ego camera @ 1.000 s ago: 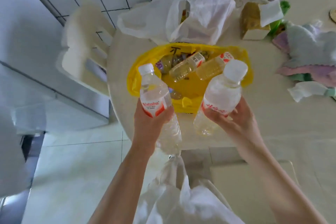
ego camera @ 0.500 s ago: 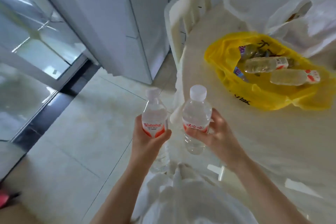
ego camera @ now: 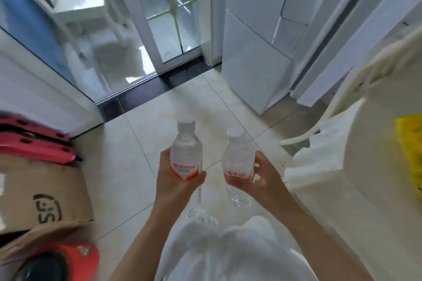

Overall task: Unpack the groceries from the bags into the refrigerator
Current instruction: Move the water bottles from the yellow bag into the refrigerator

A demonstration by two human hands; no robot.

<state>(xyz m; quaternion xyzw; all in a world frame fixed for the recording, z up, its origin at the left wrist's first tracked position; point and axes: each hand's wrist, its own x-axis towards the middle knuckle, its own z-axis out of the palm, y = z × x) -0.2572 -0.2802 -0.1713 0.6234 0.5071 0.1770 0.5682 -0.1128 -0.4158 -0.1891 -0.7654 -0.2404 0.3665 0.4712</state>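
My left hand (ego camera: 175, 186) grips a clear water bottle (ego camera: 186, 150) with a red and white label and a white cap, held upright over the floor. My right hand (ego camera: 260, 180) holds a second water bottle (ego camera: 238, 157) of the same kind, tilted slightly left. The white refrigerator (ego camera: 255, 48) stands closed ahead on the right, a good way beyond both bottles. At the far right edge a corner of the yellow bag (ego camera: 411, 143) shows on the pale table (ego camera: 370, 189).
A white chair (ego camera: 328, 134) stands between me and the table on the right. A glass sliding door (ego camera: 173, 18) with a dark threshold is ahead. A cardboard box (ego camera: 41, 194), pink items (ego camera: 36, 143) and a red-rimmed object (ego camera: 68, 260) lie on the left floor.
The view has swung left, away from the table and bags and toward the refrigerator and glass door. Both hands still hold their bottles, now over the tiled floor.
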